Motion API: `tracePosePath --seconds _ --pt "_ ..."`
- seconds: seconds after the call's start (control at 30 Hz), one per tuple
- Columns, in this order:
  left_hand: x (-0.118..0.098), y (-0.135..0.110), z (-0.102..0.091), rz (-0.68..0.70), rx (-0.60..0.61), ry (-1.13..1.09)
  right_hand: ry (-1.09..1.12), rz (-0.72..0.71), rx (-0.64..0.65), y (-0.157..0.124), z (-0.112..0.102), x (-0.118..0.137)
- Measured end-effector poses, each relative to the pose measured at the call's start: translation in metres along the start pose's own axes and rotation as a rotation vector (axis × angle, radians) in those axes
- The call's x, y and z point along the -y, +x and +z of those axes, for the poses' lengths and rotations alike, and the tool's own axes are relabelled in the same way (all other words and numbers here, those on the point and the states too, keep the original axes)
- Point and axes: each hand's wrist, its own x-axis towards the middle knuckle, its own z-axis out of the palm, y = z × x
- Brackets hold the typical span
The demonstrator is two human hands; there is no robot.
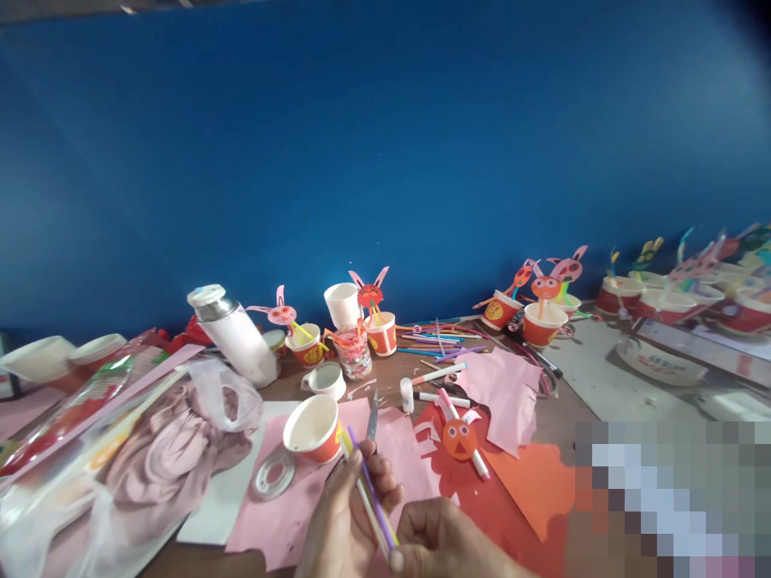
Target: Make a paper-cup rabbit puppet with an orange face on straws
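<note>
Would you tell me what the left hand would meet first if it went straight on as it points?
Probably the scissors on the pink paper, just beyond the left hand holding the straws; depth is unclear.

Craft room: paper-cup rabbits [545, 309], straws [437, 337]

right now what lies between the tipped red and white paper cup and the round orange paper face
Head view: what look like grey metal scissors lie on the pink paper sheet between cup and face.
</note>
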Motion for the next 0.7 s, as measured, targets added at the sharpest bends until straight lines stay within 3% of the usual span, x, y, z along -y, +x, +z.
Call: tracePosePath --seconds 0.57,0.7 --pt "-0.001 0.007 -0.002 0.006 -0.061 -0.002 0.038 -0.006 0.017 0.004 -0.002 -0.003" --pt "-0.003 0.011 -0.008 -0.013 0.001 -0.037 0.026 0.01 -0.009 0.004 -0.001 0.0"
